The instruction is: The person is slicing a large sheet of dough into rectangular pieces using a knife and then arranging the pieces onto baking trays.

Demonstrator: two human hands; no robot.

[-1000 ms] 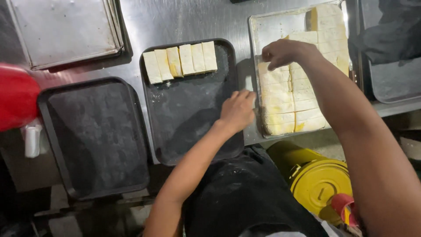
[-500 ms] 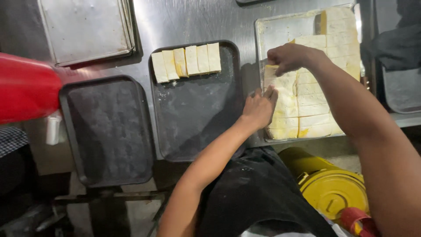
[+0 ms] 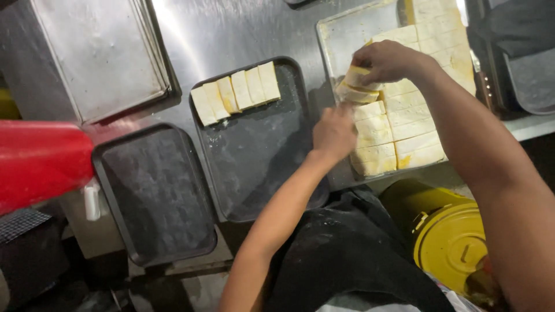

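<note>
Pale slice [image 3: 354,78]: pinched in your right hand [image 3: 386,60], lifted over the light tray's [image 3: 341,34] left edge.
Long axis: roughly left-right.
Left hand [image 3: 334,132]: loosely curled, holding nothing, just below the slice, nearer the dark tray [image 3: 254,167].

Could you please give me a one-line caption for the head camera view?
Right hand lifts pale dough pieces from the metal tray; left hand rests beside it.
</note>
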